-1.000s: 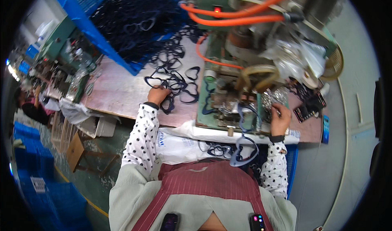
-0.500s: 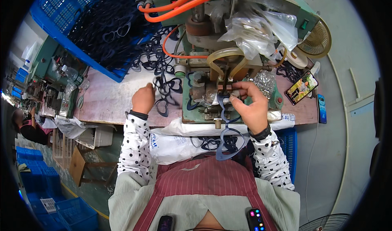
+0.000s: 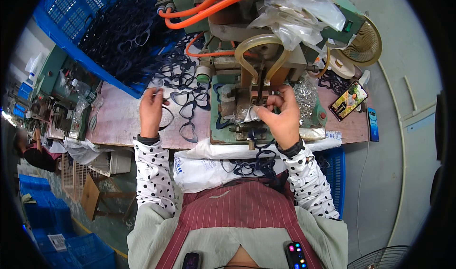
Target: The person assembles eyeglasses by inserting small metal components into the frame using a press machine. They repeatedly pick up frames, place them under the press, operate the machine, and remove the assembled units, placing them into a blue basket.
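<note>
Pinching a dark heart-shaped eyeglass frame (image 3: 167, 111) between thumb and fingertips, the left hand (image 3: 151, 111) rests on the worn pinkish bench top (image 3: 116, 121), well to the left of the green machine (image 3: 266, 107) that serves as the landmark here. More loose dark frames (image 3: 187, 100) lie scattered between that hand and the machine's left side, some touching one another. The right hand (image 3: 280, 117) is at the machine's front face, its fingers curled and closed on a small part at the clamp area; what exactly it grips is hidden by the fingers. Two clear yellowish tubes (image 3: 256, 48) arch over the machine just above that hand, and orange hoses (image 3: 209, 10) run across its top beside crumpled clear plastic (image 3: 299, 14). Below the machine's front edge a white sack (image 3: 209, 167) lies across the person's lap with a tangle of dark frames (image 3: 251, 162) on it. Far up and left of the machine, a blue crate (image 3: 71, 36) is heaped with dark frames. To the machine's right a phone (image 3: 350, 100) lies with its screen lit, and a small round fan (image 3: 365, 43) stands beyond it
</note>
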Demonstrator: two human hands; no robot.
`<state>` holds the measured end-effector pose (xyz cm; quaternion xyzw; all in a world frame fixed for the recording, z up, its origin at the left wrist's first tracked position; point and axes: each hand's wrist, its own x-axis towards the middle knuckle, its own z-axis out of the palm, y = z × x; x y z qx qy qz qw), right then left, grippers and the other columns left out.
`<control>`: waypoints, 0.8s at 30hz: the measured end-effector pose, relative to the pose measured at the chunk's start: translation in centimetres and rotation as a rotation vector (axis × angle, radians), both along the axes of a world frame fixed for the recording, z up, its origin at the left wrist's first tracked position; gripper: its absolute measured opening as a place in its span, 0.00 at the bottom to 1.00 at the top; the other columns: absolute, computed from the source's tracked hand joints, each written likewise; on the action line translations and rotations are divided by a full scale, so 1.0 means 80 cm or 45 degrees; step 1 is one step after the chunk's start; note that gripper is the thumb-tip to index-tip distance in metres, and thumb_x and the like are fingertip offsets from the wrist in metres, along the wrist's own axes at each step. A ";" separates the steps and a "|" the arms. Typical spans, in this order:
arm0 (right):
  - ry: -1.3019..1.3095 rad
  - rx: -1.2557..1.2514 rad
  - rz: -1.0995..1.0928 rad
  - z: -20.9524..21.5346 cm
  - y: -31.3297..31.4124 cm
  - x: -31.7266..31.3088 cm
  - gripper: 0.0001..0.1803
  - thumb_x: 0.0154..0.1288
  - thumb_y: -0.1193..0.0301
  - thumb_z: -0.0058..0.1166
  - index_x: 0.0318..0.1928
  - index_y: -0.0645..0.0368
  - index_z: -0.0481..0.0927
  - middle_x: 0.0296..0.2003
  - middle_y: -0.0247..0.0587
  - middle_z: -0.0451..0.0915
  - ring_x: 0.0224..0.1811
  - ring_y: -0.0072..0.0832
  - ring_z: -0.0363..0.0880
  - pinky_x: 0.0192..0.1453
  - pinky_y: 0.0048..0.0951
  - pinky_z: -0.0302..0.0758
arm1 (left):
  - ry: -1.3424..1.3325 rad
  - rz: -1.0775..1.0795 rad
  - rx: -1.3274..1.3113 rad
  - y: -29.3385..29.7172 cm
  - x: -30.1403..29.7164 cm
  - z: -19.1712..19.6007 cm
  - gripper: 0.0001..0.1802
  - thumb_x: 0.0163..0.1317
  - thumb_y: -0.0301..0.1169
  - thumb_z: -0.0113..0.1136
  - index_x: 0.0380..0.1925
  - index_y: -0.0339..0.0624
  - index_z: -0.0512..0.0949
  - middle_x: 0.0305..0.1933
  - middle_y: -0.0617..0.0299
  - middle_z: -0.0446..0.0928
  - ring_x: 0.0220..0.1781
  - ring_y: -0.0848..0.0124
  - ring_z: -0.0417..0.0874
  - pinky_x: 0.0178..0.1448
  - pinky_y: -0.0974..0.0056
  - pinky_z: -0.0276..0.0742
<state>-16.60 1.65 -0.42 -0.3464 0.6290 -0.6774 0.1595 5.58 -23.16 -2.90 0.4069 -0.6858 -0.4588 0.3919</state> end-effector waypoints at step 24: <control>0.235 0.014 -0.417 -0.054 0.054 -0.079 0.16 0.58 0.81 0.58 0.48 0.63 0.76 0.42 0.41 0.82 0.47 0.27 0.80 0.54 0.27 0.74 | 0.240 -1.083 -1.382 0.213 -0.106 0.012 0.20 0.56 0.22 0.60 0.50 0.37 0.78 0.55 0.51 0.79 0.54 0.59 0.82 0.61 0.52 0.76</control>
